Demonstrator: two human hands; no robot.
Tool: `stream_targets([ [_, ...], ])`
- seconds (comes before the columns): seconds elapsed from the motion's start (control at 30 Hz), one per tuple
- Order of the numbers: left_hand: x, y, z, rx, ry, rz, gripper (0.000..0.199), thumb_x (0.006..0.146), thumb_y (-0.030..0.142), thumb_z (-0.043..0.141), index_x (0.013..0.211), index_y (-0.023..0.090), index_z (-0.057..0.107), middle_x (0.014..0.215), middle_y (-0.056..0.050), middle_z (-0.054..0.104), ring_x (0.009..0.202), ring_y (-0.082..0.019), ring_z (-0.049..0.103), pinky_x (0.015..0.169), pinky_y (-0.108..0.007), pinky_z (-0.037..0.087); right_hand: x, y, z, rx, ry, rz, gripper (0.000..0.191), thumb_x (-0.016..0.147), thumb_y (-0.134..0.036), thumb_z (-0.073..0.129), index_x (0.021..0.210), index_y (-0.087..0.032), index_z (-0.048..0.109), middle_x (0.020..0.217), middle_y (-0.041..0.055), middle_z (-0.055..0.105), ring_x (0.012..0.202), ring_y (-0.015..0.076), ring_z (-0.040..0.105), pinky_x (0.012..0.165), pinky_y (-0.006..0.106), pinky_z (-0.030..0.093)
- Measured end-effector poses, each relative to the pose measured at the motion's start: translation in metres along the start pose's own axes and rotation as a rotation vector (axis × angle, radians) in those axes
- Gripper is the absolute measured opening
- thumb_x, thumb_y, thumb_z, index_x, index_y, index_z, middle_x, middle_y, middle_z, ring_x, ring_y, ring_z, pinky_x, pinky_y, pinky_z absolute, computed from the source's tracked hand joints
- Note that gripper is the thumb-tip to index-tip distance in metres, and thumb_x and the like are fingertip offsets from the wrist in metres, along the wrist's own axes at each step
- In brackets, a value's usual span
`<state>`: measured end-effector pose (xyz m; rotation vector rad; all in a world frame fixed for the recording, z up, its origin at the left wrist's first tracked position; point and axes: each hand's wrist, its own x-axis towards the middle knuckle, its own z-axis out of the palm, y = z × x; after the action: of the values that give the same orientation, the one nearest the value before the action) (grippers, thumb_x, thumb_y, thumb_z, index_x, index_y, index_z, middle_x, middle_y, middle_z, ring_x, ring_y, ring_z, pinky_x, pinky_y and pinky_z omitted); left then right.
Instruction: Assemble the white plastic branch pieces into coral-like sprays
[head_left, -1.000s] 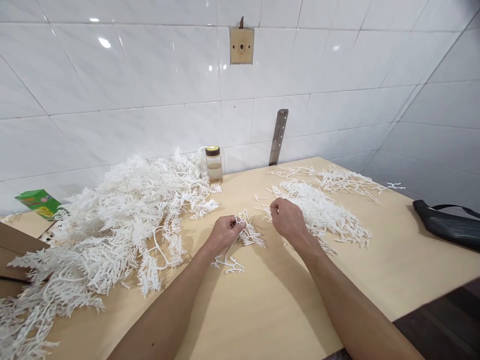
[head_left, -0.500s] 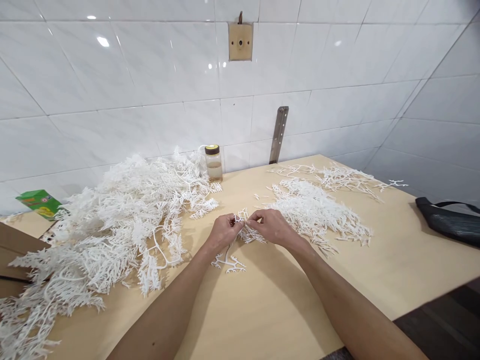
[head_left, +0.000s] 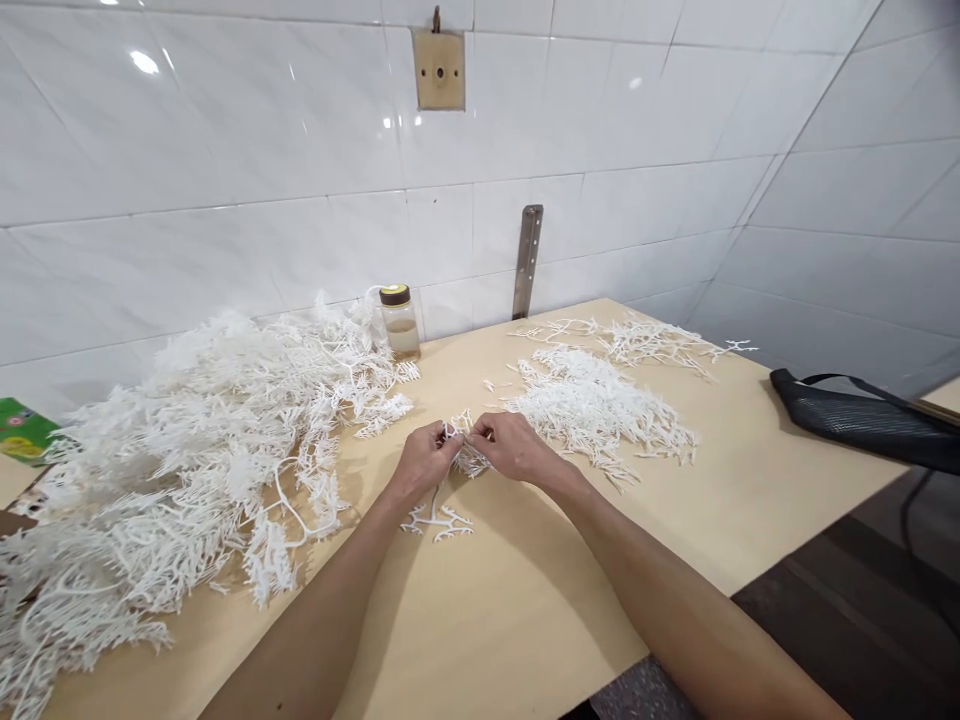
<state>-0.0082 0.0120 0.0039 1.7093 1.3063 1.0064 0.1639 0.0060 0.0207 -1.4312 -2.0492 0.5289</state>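
Pinching white branched piece at frame centre: left hand | right hand: fingers against it, cannot tell if gripping | frame left: larger white heap

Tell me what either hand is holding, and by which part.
The left hand pinches a white branched piece near its middle; the right hand is close beside, its hold unclear.

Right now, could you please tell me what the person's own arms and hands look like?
The left forearm and right forearm are bare as far as they show, without sleeves, watch or bracelet. The left hand and right hand wear no gloves; no ring shows, though some fingers are hidden.
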Motion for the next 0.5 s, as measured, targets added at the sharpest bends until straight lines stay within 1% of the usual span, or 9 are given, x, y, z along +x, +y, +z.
stream_targets([
  [0.13, 0.000, 0.000, 0.001, 0.008, 0.064, -0.003, 0.027, 0.077, 0.040, 0.056, 0.063, 0.018, 0.048, 0.058, 0.005, 0.043, 0.059, -0.011, 0.040, 0.056, -0.023, 0.029, 0.001, -0.003, 0.010, 0.006, 0.047, 0.019, 0.015, 0.083, -0.019, 0.054, 0.073, -0.018, 0.064, 0.072, 0.0024, 0.068, 0.065, 0.0138, 0.057, 0.060, 0.024, 0.037],
  [0.23, 0.003, -0.002, 0.001, 0.044, 0.101, -0.018, 0.024, 0.076, 0.035, 0.056, 0.061, 0.019, 0.046, 0.057, 0.005, 0.044, 0.059, -0.012, 0.040, 0.056, -0.024, 0.028, -0.001, -0.009, 0.014, -0.014, 0.077, 0.015, 0.014, 0.084, -0.018, 0.053, 0.073, -0.018, 0.062, 0.073, 0.0031, 0.066, 0.067, 0.0144, 0.056, 0.062, 0.025, 0.037],
  [0.3, 0.006, -0.004, 0.001, 0.048, 0.135, -0.042, 0.022, 0.075, 0.033, 0.055, 0.061, 0.019, 0.045, 0.057, 0.004, 0.045, 0.059, -0.012, 0.040, 0.056, -0.024, 0.029, -0.004, -0.015, 0.016, -0.025, 0.090, -0.027, 0.015, 0.085, -0.017, 0.052, 0.073, -0.018, 0.060, 0.074, 0.0032, 0.065, 0.068, 0.0146, 0.055, 0.064, 0.025, 0.038],
  [0.4, 0.009, -0.008, 0.000, -0.007, 0.185, -0.077, 0.022, 0.075, 0.033, 0.055, 0.062, 0.019, 0.045, 0.058, 0.005, 0.045, 0.058, -0.012, 0.041, 0.055, -0.023, 0.030, -0.007, -0.021, 0.016, 0.001, 0.055, -0.103, 0.017, 0.085, -0.016, 0.050, 0.071, -0.019, 0.059, 0.072, 0.0022, 0.064, 0.066, 0.0141, 0.054, 0.063, 0.025, 0.038],
  [0.43, 0.009, -0.009, 0.000, -0.043, 0.176, -0.081, 0.022, 0.075, 0.035, 0.056, 0.063, 0.019, 0.047, 0.058, 0.005, 0.045, 0.058, -0.011, 0.041, 0.055, -0.023, 0.031, -0.005, -0.021, 0.016, 0.018, 0.058, -0.103, 0.017, 0.085, -0.017, 0.050, 0.071, -0.019, 0.059, 0.071, 0.0021, 0.065, 0.065, 0.0141, 0.055, 0.063, 0.026, 0.039],
  [0.5, 0.009, -0.011, 0.001, -0.133, 0.112, -0.077, 0.025, 0.075, 0.041, 0.060, 0.066, 0.019, 0.050, 0.058, 0.004, 0.046, 0.056, -0.011, 0.042, 0.054, -0.022, 0.032, 0.000, -0.016, 0.012, 0.048, 0.129, -0.042, 0.015, 0.086, -0.021, 0.052, 0.074, -0.019, 0.063, 0.073, 0.0026, 0.067, 0.066, 0.0147, 0.057, 0.065, 0.027, 0.042],
])
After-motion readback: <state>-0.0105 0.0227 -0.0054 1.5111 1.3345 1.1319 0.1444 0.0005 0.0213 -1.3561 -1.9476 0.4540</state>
